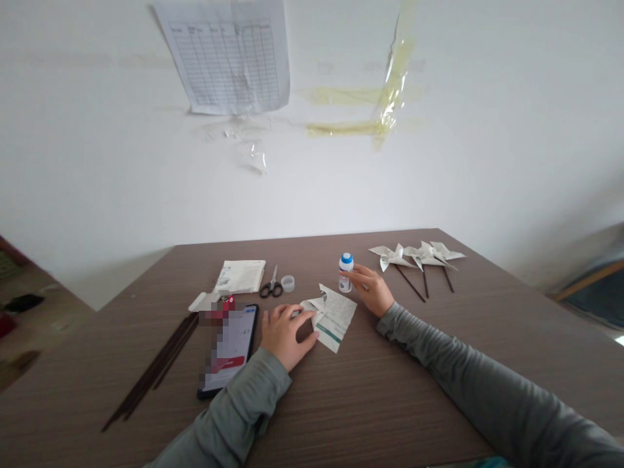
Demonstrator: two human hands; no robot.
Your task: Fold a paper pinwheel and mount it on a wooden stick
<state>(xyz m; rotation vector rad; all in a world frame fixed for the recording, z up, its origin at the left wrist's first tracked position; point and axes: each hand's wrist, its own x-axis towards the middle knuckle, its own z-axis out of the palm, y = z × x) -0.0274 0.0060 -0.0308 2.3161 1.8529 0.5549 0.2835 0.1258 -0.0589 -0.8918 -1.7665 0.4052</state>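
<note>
A white bottle with a blue cap [346,281], which looks like a glue bottle, stands upright on the table. My right hand [374,290] grips it from the right, fingers reaching across its side. Just in front of the bottle lies a piece of printed paper [336,318], partly folded, with a dark green stripe. Over its left edge rests my left hand [286,335], thumb and fingers apart, fingertips at the folded flap. What lies under those fingers is partly hidden.
Left of my hands are a phone [231,351], dark thin sticks [156,367], black-handled scissors [272,288], a small clear cap [287,283] and a stack of folded paper [241,276]. Paper pinwheels [390,257] on sticks lie at the back right. A white wall [312,201] borders the table.
</note>
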